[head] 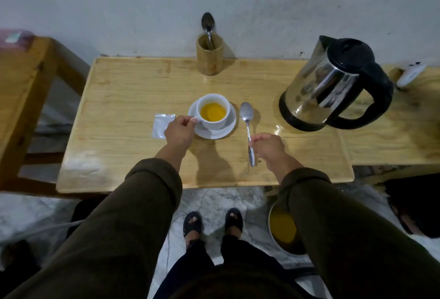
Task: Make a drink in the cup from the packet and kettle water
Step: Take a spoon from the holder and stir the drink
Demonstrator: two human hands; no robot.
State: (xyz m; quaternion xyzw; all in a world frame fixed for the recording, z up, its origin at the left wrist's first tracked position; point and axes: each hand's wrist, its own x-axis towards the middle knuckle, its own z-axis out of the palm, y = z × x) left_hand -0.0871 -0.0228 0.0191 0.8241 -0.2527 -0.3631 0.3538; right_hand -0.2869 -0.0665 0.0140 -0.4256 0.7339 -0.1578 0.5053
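A white cup (212, 110) holding orange-yellow liquid stands on a white saucer (214, 132) in the middle of the wooden table (133, 98). My left hand (179, 130) pinches the cup's handle. A silver packet (162, 126) lies flat just left of that hand. To the right of the saucer lies a metal spoon (247, 122), bowl pointing away, and my right hand (267, 147) holds its handle low against the table. The steel kettle (333, 84) with black lid and handle stands upright at the right.
A bamboo holder (209, 57) with another spoon stands at the back by the wall. A white object (408, 76) lies on the surface to the far right. A wooden chair (26, 79) is at the left. On the floor sits a bowl (284, 229) of orange liquid.
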